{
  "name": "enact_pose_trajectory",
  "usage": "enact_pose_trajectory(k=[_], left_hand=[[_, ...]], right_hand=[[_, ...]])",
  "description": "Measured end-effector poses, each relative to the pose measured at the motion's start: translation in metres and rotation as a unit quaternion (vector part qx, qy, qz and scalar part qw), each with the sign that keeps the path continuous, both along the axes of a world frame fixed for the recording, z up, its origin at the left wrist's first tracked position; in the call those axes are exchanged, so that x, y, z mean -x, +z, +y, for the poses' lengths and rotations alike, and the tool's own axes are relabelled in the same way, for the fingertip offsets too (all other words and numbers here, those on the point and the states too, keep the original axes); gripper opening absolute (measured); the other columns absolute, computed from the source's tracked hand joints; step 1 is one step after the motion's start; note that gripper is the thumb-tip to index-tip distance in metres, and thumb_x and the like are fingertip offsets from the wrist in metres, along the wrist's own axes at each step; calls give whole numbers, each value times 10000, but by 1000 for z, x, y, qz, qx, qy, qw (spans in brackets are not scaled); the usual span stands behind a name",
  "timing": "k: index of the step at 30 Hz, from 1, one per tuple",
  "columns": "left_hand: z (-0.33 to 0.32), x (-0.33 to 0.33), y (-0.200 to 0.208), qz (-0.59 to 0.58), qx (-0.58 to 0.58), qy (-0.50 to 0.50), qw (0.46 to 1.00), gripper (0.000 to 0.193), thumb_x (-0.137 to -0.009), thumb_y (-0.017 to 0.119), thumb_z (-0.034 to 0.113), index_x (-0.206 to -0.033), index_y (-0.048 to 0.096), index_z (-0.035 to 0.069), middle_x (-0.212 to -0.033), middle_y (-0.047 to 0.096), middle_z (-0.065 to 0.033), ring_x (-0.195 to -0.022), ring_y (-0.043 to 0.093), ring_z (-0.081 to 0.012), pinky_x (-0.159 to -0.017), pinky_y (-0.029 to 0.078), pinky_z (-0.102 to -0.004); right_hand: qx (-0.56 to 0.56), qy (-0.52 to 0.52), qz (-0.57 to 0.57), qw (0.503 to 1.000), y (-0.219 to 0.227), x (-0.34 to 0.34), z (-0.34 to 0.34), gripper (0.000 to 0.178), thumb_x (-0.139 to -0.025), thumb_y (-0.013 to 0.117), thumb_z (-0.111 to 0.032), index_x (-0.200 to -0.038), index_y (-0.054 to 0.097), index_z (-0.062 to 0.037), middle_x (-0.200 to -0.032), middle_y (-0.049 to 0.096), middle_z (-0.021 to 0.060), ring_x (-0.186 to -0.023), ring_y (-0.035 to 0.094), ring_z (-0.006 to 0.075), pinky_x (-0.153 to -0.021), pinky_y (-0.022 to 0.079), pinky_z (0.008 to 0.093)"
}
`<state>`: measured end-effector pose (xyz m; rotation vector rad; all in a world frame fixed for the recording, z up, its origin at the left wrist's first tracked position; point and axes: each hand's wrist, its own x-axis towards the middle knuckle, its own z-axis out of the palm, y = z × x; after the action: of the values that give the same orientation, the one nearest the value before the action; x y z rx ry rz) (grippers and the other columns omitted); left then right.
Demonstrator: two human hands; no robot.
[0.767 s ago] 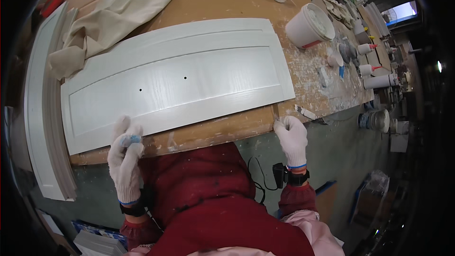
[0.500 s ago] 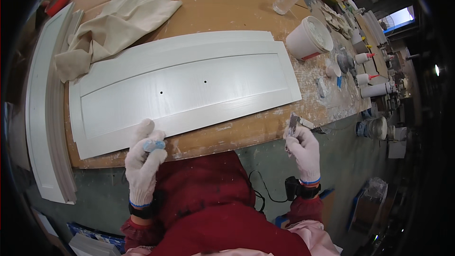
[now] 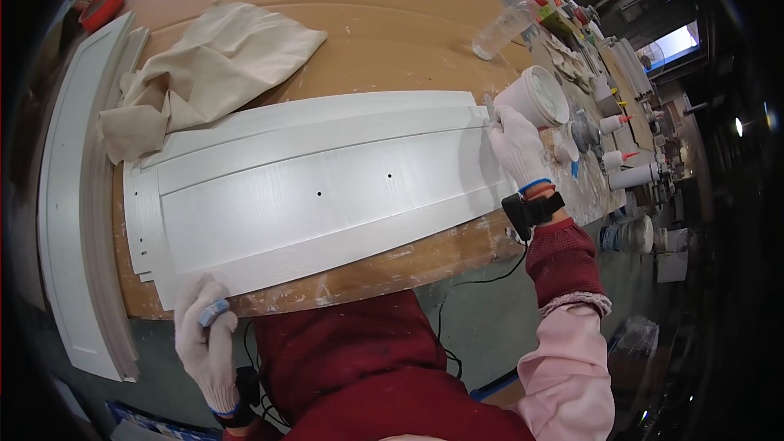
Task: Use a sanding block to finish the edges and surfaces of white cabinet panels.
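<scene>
A white panel point(image 3: 343, 224) with two small dark holes and a raised frame lies on top of another white panel point(image 3: 140, 220), whose left end sticks out from under it. My left hand point(image 3: 208, 355), in a white knit glove, is at the near left corner of the upper panel. It is closed around a small light-blue block point(image 3: 214, 312). My right hand point(image 3: 518, 143), gloved too, is at the far right corner of the upper panel and grips a small scraper point(image 3: 490, 108), mostly hidden by the fingers. Beside it stands a white bucket point(image 3: 535, 98) with pale paste inside.
A beige cloth point(image 3: 216, 65) lies over the panels' far left corner. More white panels point(image 3: 77, 220) lean at the left table edge. A clear bottle point(image 3: 500, 31) stands at the back. White glue bottles point(image 3: 616, 124) with red tips are at the right. A cable point(image 3: 490, 278) hangs below the table edge.
My right hand has moved far forward with the scraper to the panel's right end. My left hand has shifted left and nearer. The upper panel has slid, baring the lower one's left end.
</scene>
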<state>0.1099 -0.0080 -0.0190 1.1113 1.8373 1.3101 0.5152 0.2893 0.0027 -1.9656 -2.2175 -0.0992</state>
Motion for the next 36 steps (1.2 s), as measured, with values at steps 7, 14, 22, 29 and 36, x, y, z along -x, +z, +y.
enact_pose_trajectory(k=[7, 14, 22, 29, 36], left_hand=[[-17, 23, -12, 78, -84, 176, 978, 368, -816, 517, -114, -1170, 617, -90, -1418, 458, -222, -1207, 530, -267, -974, 442, -312], [-2, 23, -27, -41, -111, 95, 988, 386, -765, 494, -118, -1133, 610, -97, -1356, 481, -201, -1169, 501, -258, -974, 421, -329], [-3, 16, -15, -57, -136, 152, 977, 319, -737, 558, -100, -1048, 629, -104, -1283, 534, -160, -1148, 512, -244, -1013, 372, -326], [-17, 30, -23, -24, -169, 97, 980, 285, -726, 658, -45, -1010, 646, -62, -1213, 576, -148, -1129, 522, -285, -1013, 377, -361], [-18, 26, -37, 1, -161, 110, 981, 351, -728, 699, -32, -1077, 676, -45, -1320, 558, -194, -1276, 489, -314, -1069, 354, -360]], right_hand=[[42, -24, -63, 997, -8, 58, 6, 203, -925, 487, -182, -1010, 616, -50, -1008, 660, 234, -946, 630, 430, -834, 496, 513], [2, 154, -61, 986, -34, 199, -24, 219, -905, 496, -193, -965, 655, -56, -896, 667, 217, -837, 677, 389, -639, 548, 497], [67, 375, 55, 923, -16, 394, -103, 94, -771, 599, -65, -824, 675, -48, -770, 672, 176, -728, 701, 335, -530, 554, 440], [86, 445, 230, 861, -1, 389, -78, 133, -862, 526, -112, -866, 640, -42, -817, 649, 199, -818, 642, 387, -716, 496, 462], [107, 505, 81, 853, -8, 391, -98, 123, -900, 540, -118, -991, 609, -72, -970, 615, 179, -888, 612, 386, -757, 494, 457]])
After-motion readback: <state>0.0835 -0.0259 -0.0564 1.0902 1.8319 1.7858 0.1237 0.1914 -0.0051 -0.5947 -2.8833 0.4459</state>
